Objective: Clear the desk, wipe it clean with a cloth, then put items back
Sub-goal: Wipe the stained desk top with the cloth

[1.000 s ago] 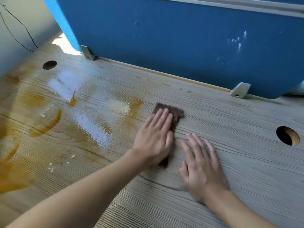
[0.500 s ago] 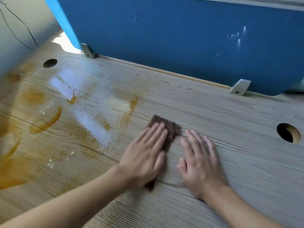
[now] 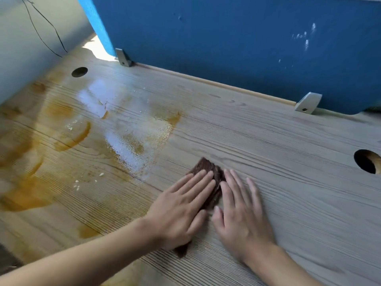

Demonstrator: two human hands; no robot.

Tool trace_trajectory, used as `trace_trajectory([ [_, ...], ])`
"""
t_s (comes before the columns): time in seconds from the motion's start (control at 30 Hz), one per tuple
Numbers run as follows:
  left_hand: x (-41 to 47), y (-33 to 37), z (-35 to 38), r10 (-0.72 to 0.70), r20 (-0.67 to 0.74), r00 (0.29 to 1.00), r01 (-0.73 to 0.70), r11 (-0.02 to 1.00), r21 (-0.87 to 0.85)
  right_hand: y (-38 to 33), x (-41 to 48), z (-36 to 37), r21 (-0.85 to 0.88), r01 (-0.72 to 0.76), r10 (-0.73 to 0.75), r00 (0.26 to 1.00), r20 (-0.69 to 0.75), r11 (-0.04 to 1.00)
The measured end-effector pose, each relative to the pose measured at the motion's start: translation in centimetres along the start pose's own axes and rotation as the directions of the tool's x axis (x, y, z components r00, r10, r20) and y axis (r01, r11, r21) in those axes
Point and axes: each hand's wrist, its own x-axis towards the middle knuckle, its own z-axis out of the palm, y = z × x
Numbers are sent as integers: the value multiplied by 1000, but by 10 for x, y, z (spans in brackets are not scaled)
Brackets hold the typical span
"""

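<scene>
A small brown cloth (image 3: 208, 168) lies flat on the pale wooden desk (image 3: 288, 145). My left hand (image 3: 181, 209) presses on it with straight fingers and covers most of it; only its far tip and a near corner show. My right hand (image 3: 241, 211) lies flat on the desk right beside the cloth, its index finger touching the cloth's right edge. Wet orange-brown stains (image 3: 76, 137) and a shiny wet patch (image 3: 132, 141) spread over the left half of the desk, with small white crumbs (image 3: 88, 180) among them.
A blue partition panel (image 3: 247, 42) stands along the desk's far edge on two grey brackets (image 3: 308, 102). Round cable holes sit at the far left (image 3: 79, 71) and at the right (image 3: 367, 164). A pale wall with thin black wires (image 3: 41, 27) borders the left.
My left hand has dragged the cloth toward me and to the right, away from the wet patch. My right hand stayed flat on the desk, and the cloth now touches it.
</scene>
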Motion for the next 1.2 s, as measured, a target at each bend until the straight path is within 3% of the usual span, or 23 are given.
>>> trace_trajectory([
  [0.07, 6, -19, -1, 62, 25, 998, -62, 998, -6, -1, 0, 1, -7, 2, -2, 1000, 7, 1000],
  [0.1, 18, -31, -3, 22, 18, 1000, -22, 1000, 5, 0, 0, 1, -16, 3, -3, 1000, 12, 1000],
  [0.17, 50, -53, -7, -187, -39, 982, 188, 982, 23, 1, 0, -1, -33, 0, 0, 1000, 18, 999],
  [0.23, 74, -66, -8, -438, -88, 895, 441, 897, 18, 1, -1, -2, -43, -2, 4, 999, 40, 999],
  [0.3, 73, -54, -3, -492, -95, 866, 495, 869, 14, 1, -1, -2, -44, -10, 12, 999, 48, 999],
  [0.43, 0, -5, -1, -110, -6, 994, 110, 994, 26, -1, 1, -2, -51, -14, 17, 998, 53, 999],
  [0.5, -23, -4, -2, 56, 32, 998, -56, 998, 18, -2, 1, -2, -64, -17, 21, 998, 53, 998],
  [0.57, -14, -20, -3, 75, 47, 996, -75, 997, 13, -3, 2, -1, -69, -17, 20, 999, 41, 997],
  [0.63, 18, -40, -5, -94, -1, 996, 94, 995, 18, -2, 3, -1, -74, -13, 16, 999, 38, 997],
  [0.7, 46, -54, -10, -384, -63, 921, 386, 923, 16, -2, 1, -1, -93, -13, 17, 999, 44, 996],
  [0.77, 49, -48, -4, -486, -84, 870, 488, 873, -5, -2, 0, -1, -105, -22, 27, 998, 48, 994],
  [0.83, 19, -21, 2, -355, -79, 932, 356, 934, 0, -1, 3, 0, -112, -17, 23, 999, 46, 994],
  [0.9, -29, 11, 5, -106, -62, 992, 106, 994, 1, -3, 0, -3, -114, -36, 38, 999, 17, 993],
  [0.97, -53, 7, 5, 59, -8, 998, -59, 998, -10, -15, -10, -5, -74, -118, 113, 991, -76, 990],
  [1.0, -47, -5, 5, 68, -1, 998, -68, 998, -11, -25, -18, -3, -39, -160, 154, 981, -118, 986],
  [1.07, -20, -29, 1, -112, -49, 992, 113, 994, 0, -45, -36, 2, 0, -137, 136, 982, -129, 991],
  [1.13, 7, -48, -8, -366, -89, 926, 369, 930, 7, -55, -49, 6, -52, -33, 30, 998, -50, 998],
  [1.2, 13, -48, -4, -453, -95, 886, 454, 891, -8, -56, -49, 8, -85, -26, 25, 1000, -7, 996],
])
